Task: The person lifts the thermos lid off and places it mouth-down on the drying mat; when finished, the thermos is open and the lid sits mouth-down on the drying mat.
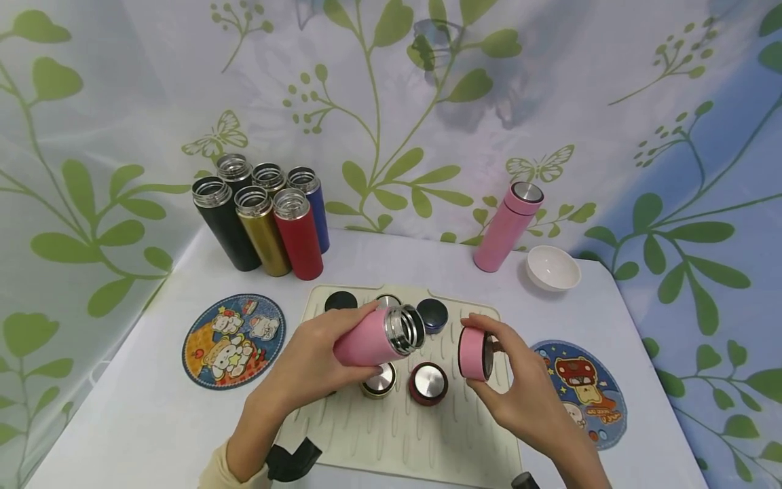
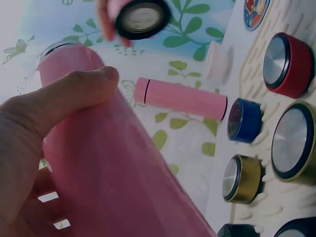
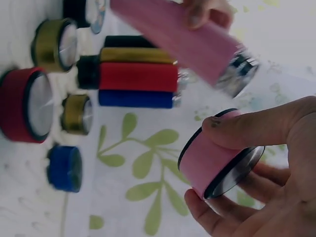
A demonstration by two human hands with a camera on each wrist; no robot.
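My left hand [image 1: 320,356] grips a pink thermos bottle [image 1: 366,337] round its body, tilted so that its bare steel mouth points to the right. In the left wrist view the thumb lies across the pink bottle [image 2: 113,163]. To the right, my right hand [image 1: 519,380] pinches a pink lid [image 1: 473,354] between thumb and fingers, apart from the bottle's mouth. The right wrist view shows the lid [image 3: 212,158] with its dark-rimmed underside partly behind the thumb. Below both hands, several lids, among them a red lid [image 1: 429,384] and a blue lid [image 1: 432,316], stand on a cream mat [image 1: 391,441].
Several lidless bottles, including a red bottle [image 1: 299,238] and a black bottle [image 1: 226,224], stand at the back left. A lidded pink bottle [image 1: 506,227] and a white bowl [image 1: 552,268] are at the back right. Round cartoon mats [image 1: 234,341] flank the cream mat.
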